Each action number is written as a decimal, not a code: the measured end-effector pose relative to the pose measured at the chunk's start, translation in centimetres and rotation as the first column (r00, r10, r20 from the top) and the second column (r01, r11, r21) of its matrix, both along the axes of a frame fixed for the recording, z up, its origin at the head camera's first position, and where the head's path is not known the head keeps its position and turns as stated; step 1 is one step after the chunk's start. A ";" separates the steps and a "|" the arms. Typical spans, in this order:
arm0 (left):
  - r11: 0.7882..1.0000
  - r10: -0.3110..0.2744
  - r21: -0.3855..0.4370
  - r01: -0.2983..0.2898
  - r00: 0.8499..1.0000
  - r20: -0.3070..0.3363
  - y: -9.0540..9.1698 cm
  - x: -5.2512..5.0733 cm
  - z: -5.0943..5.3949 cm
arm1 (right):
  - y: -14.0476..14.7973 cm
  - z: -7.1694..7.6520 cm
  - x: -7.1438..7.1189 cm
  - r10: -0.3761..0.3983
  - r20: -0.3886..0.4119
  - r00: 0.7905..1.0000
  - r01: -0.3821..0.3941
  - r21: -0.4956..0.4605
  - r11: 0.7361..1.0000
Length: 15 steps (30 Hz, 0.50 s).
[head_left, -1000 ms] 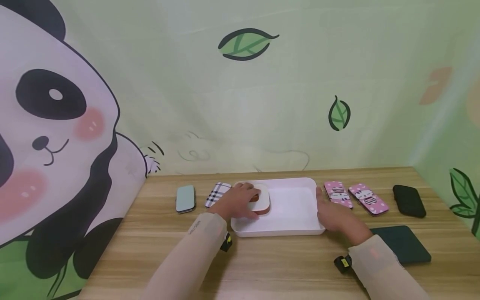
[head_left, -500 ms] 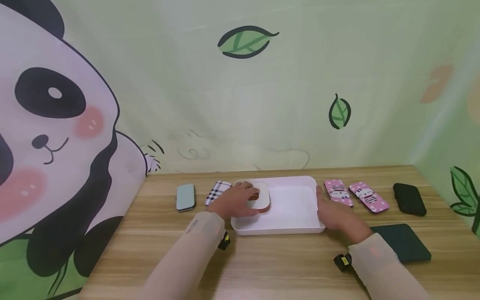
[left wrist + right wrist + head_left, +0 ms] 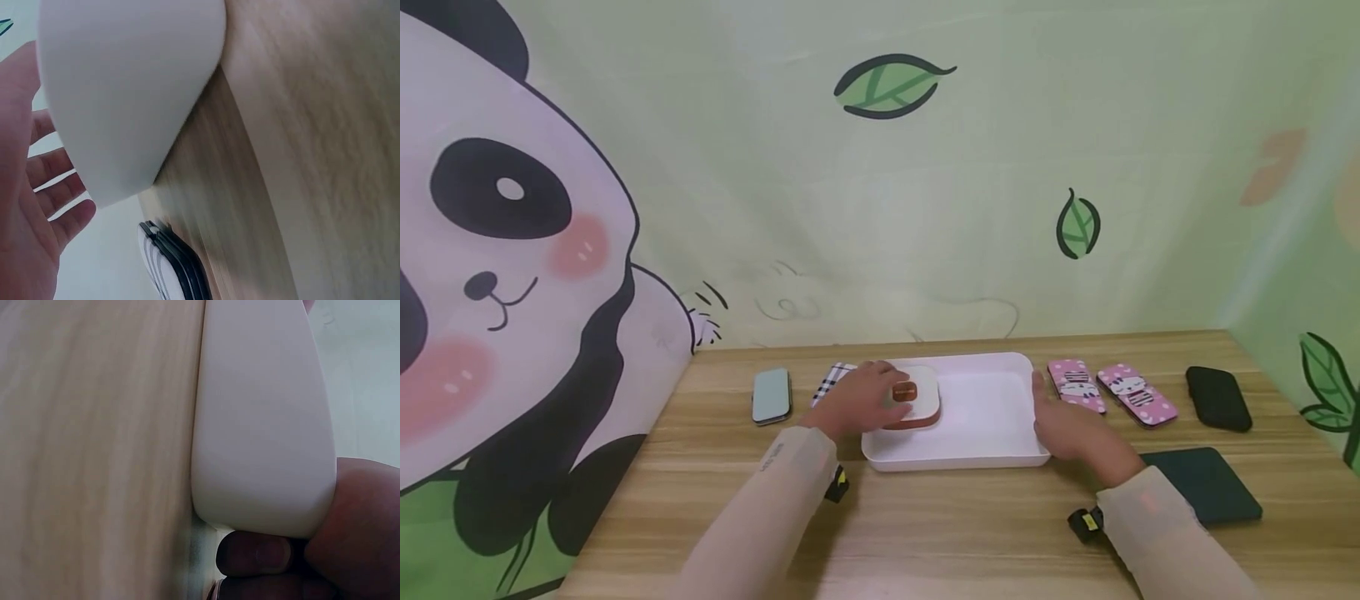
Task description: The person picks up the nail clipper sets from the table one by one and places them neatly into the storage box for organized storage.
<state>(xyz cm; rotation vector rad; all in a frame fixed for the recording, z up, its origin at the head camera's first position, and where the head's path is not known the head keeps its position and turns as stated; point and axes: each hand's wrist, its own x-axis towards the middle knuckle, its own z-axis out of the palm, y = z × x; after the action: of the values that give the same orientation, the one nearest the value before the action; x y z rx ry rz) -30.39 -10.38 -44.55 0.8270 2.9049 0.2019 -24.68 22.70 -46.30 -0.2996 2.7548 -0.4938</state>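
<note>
A white rectangular tray (image 3: 988,417) stands on the table. In its left part lies a rounded square box (image 3: 927,390) with a white top, brown sides and a brown label. My left hand (image 3: 867,400) reaches over the tray's left rim, its fingers loosely bent at the box's left side; their tips are partly hidden by the tray wall (image 3: 131,94) in the left wrist view. At the tray's right end, my right hand (image 3: 1071,429) holds the wall, with fingers (image 3: 256,553) against its outside.
Left of the tray are a pale blue-green case (image 3: 771,396) and a plaid case (image 3: 831,381), partly covered by my left hand. To the right lie two pink patterned cases (image 3: 1077,386), a black case (image 3: 1219,398) and a dark green flat pad (image 3: 1210,485) under my right forearm.
My left hand has drawn back to the left from the box, so its brown label shows fully. The box stays in the tray. My right hand has kept its hold on the tray.
</note>
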 end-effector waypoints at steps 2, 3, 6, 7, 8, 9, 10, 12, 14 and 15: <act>1.000 0.004 0.002 -0.004 1.000 -0.011 -0.3 0.0 -0.1 | -0.1 0.0 0.1 0.002 -0.004 1.000 -0.002 0.003 1.000; 1.000 0.005 0.002 -0.004 1.000 -0.017 -0.4 0.0 -0.1 | -0.1 0.1 0.1 0.003 -0.006 1.000 -0.003 0.006 1.000; 1.000 0.005 0.009 -0.005 1.000 -0.028 -0.8 0.0 -0.2 | -0.1 0.1 0.1 0.003 -0.014 1.000 -0.002 0.008 1.000; 1.000 0.007 0.013 -0.007 1.000 -0.029 -0.9 0.0 -0.2 | -0.1 0.2 0.1 0.003 -0.016 1.000 -0.003 0.007 1.000; 1.000 0.012 0.010 -0.012 0.999 -0.033 -1.1 -0.1 -0.2 | -0.1 0.2 0.1 0.004 -0.018 1.000 -0.004 0.005 1.000; 1.000 0.018 0.008 -0.017 0.999 -0.035 -1.2 -0.1 -0.2 | -0.2 0.2 0.2 0.002 -0.016 1.000 -0.002 0.003 1.000; 1.000 0.023 0.004 -0.023 0.999 -0.036 -1.4 -0.1 -0.2 | -0.2 0.2 0.2 0.003 -0.016 1.000 -0.003 0.003 1.000; 1.000 0.031 0.002 -0.031 0.999 -0.039 -1.7 -0.2 -0.3 | -0.2 0.2 0.2 0.005 -0.017 1.000 -0.005 0.002 1.000; 0.999 0.039 0.006 -0.038 0.999 -0.037 -2.0 -0.3 -0.5 | -0.2 0.2 0.2 0.003 -0.012 1.000 -0.003 0.005 1.000; 0.999 0.037 0.008 -0.037 0.998 -0.041 -2.2 -0.4 -0.7 | -0.2 0.2 0.2 -0.002 -0.006 1.000 0.002 0.004 1.000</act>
<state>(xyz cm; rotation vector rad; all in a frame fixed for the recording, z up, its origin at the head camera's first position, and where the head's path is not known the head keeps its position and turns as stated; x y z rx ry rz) -30.78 -12.62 -45.20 0.7884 2.9614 0.2007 -24.47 22.46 -46.06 -0.2983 2.7618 -0.4882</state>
